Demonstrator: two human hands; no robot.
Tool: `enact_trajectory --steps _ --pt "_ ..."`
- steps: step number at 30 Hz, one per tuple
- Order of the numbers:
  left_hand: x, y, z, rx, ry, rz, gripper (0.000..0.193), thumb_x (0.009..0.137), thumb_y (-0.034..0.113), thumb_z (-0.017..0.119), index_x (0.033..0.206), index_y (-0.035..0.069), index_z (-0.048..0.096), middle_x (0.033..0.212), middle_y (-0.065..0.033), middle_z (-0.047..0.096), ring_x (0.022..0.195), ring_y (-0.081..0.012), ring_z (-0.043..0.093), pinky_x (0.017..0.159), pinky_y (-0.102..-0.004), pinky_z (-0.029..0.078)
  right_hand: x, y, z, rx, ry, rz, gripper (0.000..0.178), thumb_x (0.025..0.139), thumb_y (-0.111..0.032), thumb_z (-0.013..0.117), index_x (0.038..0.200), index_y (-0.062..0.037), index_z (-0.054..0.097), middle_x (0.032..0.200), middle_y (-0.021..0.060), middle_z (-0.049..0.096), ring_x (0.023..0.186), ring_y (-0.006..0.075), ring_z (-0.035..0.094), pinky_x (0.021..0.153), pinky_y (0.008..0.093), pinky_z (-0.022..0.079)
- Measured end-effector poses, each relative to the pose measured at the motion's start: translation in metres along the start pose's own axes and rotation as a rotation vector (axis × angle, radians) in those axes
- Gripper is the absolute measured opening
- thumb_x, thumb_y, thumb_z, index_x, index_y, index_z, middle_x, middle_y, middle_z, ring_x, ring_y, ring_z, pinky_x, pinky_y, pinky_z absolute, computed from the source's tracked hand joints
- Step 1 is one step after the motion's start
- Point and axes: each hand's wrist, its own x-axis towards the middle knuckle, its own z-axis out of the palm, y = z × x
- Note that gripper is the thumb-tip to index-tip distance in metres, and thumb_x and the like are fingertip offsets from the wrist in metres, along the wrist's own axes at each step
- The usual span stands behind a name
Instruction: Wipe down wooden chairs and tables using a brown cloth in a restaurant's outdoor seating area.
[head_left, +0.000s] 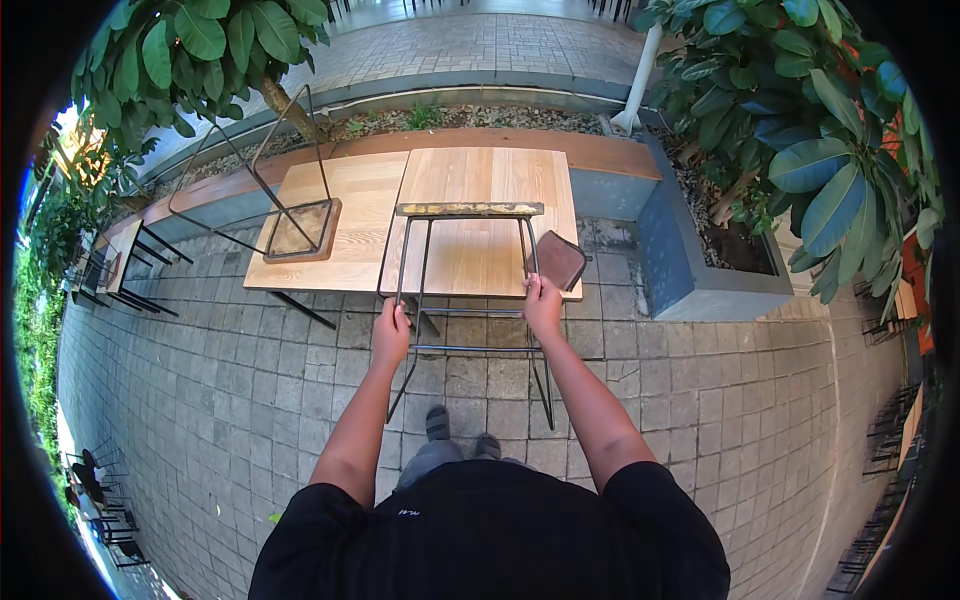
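I hold a stool (470, 210) by its dark metal legs, tilted so that its worn wooden seat is edge-on and farthest from me. The legs point back toward my body. My left hand (391, 330) is closed around the left leg. My right hand (543, 308) grips the right side of the frame. A brown cloth (558, 262) shows just beyond the right hand, at the table's right corner; I cannot tell whether the fingers also hold it. Behind the stool stands a light wooden table (485, 170).
On the adjoining left table (360, 185) another stool (300, 232) rests upside down, legs up. A long bench (610, 155) runs behind, with a grey planter (700, 285) on the right. Leafy branches (830, 170) hang over it. Paving (690, 390) surrounds my feet.
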Motion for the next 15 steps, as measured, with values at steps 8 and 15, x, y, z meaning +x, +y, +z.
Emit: enact_trajectory --steps 8,15 --pt "0.075 0.016 0.014 -0.340 -0.125 -0.152 0.035 0.119 0.035 0.046 0.122 0.006 0.066 0.082 -0.0021 0.067 0.064 -0.0083 0.058 0.059 -0.0250 0.047 -0.005 0.000 -0.001 0.075 0.013 -0.040 0.037 0.117 -0.032 0.052 0.100 -0.0008 0.064 0.075 0.0058 0.059 0.057 0.0151 0.064 0.045 0.0335 0.057" --pt "0.113 0.008 0.035 -0.427 -0.047 -0.205 0.055 0.120 0.044 0.042 0.081 0.008 0.058 0.066 0.0040 0.043 0.055 -0.0074 0.035 0.053 -0.0291 0.033 -0.033 0.004 -0.001 0.064 0.028 -0.067 0.039 0.117 -0.031 0.051 0.091 -0.0025 0.058 0.065 0.0024 0.052 0.052 0.0131 0.062 0.045 0.0349 0.054"
